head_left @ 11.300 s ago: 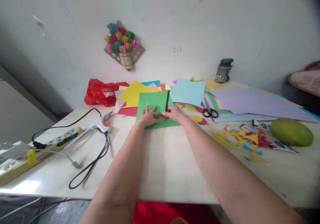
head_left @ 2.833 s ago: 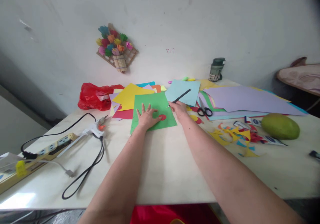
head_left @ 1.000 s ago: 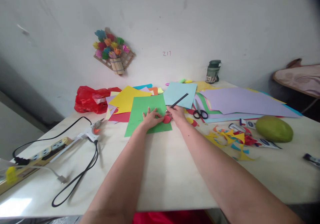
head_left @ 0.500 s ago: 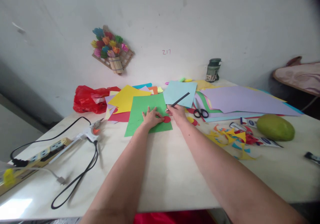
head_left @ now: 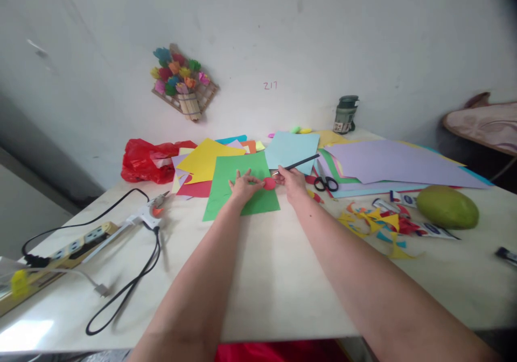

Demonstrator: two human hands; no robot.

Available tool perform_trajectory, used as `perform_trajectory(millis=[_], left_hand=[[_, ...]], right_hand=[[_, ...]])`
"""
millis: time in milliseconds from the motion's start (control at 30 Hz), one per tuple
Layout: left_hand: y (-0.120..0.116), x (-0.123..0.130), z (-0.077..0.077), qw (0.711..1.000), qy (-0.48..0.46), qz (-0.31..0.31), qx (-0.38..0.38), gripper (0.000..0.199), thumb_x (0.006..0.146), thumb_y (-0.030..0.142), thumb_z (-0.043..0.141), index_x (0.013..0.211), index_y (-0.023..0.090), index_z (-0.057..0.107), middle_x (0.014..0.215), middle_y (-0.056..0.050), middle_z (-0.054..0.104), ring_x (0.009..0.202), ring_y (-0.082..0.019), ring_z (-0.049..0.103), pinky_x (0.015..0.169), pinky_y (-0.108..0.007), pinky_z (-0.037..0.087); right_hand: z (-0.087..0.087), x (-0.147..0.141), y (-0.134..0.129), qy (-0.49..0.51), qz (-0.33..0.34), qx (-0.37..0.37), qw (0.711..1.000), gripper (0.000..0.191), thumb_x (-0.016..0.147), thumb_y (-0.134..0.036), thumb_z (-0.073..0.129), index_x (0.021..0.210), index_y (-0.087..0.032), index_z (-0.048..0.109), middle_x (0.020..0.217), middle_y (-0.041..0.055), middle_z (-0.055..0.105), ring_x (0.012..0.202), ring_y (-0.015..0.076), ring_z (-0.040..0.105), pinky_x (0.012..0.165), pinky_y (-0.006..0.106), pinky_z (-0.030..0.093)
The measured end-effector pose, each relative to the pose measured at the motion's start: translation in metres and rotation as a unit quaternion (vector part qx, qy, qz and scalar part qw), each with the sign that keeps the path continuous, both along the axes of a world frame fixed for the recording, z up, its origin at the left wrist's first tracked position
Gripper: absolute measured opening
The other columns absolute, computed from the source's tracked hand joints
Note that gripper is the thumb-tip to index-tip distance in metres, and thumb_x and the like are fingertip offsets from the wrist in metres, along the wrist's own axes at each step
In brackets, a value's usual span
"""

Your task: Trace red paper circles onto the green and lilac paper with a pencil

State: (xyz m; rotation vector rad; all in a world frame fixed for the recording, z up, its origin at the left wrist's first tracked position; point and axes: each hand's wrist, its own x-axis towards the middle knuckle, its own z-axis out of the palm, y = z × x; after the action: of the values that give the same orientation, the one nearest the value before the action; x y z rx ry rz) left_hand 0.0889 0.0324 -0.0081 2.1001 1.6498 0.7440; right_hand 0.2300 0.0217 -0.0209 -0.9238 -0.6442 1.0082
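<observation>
Grip (head_left: 293, 182) on pen (head_left: 304, 161), table (head_left: 283, 270) by wall (head_left: 258, 44)

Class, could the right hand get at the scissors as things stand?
Probably yes: the scissors lie just to the right of the right hand, with nothing seen covering their handles. That hand holds a dark pencil-like tool, though, which would likely need setting down.

On our white-topped table (head_left: 262, 276), we have a green rectangular paper sheet (head_left: 222, 173). Left of it lies a white plastic glue gun (head_left: 149, 214); behind-left, a red crumpled plastic bag (head_left: 141, 160); right, black-handled metal scissors (head_left: 325, 184); farther right, a green oval fruit (head_left: 447, 207).
</observation>
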Motion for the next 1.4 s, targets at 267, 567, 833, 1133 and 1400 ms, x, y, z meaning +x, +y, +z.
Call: perform_trajectory(millis=[267, 567, 833, 1133, 1400], left_hand=[[0.014, 0.003, -0.001, 0.999, 0.036, 0.005, -0.037, 0.028, 0.066, 0.053, 0.057, 0.078, 0.028, 0.064, 0.134, 0.003, 0.032, 0.128, -0.028, -0.002, 0.094, -0.059, -0.002], [0.016, 0.002, -0.008, 0.999, 0.028, 0.009, -0.042, 0.028, 0.065, 0.051, 0.058, 0.076, 0.026, 0.065, 0.135, 0.001, 0.03, 0.127, -0.028, -0.003, 0.095, -0.056, -0.005], [0.018, -0.001, -0.01, 0.999, -0.012, 0.023, -0.037, 0.024, 0.065, 0.044, 0.061, 0.073, 0.022, 0.066, 0.135, -0.005, 0.031, 0.127, -0.029, -0.003, 0.095, -0.053, -0.003], [0.017, 0.001, -0.01, 0.999, -0.023, 0.024, -0.043, 0.02, 0.063, 0.041, 0.064, 0.07, 0.022, 0.066, 0.134, -0.005, 0.032, 0.127, -0.029, -0.002, 0.096, -0.049, -0.006], [0.015, 0.003, -0.011, 0.998, -0.044, 0.023, -0.026, 0.018, 0.058, 0.037, 0.068, 0.062, 0.02, 0.063, 0.133, -0.005, 0.035, 0.127, -0.03, 0.0, 0.096, -0.049, -0.006]], right_hand=[[-0.004, 0.0, 0.002, -0.011, -0.014, 0.015, 1.0, 0.016, 0.059, -0.025, 0.064, 0.061, -0.014, 0.053, 0.049, -0.0012, 0.058, 0.044, 0.009, 0.054, 0.044, 0.02, 0.046], [-0.003, 0.001, 0.001, -0.007, -0.021, 0.006, 1.0, 0.015, 0.06, -0.025, 0.063, 0.061, -0.014, 0.053, 0.048, -0.0013, 0.057, 0.044, 0.0087, 0.054, 0.044, 0.019, 0.046], [-0.001, 0.0, -0.001, 0.014, -0.032, 0.008, 0.999, 0.011, 0.059, -0.019, 0.061, 0.058, -0.014, 0.052, 0.046, -0.0035, 0.055, 0.041, 0.0066, 0.051, 0.042, 0.019, 0.044], [0.0, -0.001, -0.003, 0.014, -0.037, 0.018, 0.999, 0.011, 0.06, -0.02, 0.061, 0.059, -0.013, 0.053, 0.046, -0.0036, 0.054, 0.042, 0.0068, 0.051, 0.043, 0.019, 0.045], [0.0, 0.0, -0.003, 0.015, -0.037, 0.016, 0.999, 0.014, 0.059, -0.022, 0.063, 0.059, -0.014, 0.052, 0.045, -0.0039, 0.054, 0.041, 0.0066, 0.05, 0.042, 0.019, 0.045]])
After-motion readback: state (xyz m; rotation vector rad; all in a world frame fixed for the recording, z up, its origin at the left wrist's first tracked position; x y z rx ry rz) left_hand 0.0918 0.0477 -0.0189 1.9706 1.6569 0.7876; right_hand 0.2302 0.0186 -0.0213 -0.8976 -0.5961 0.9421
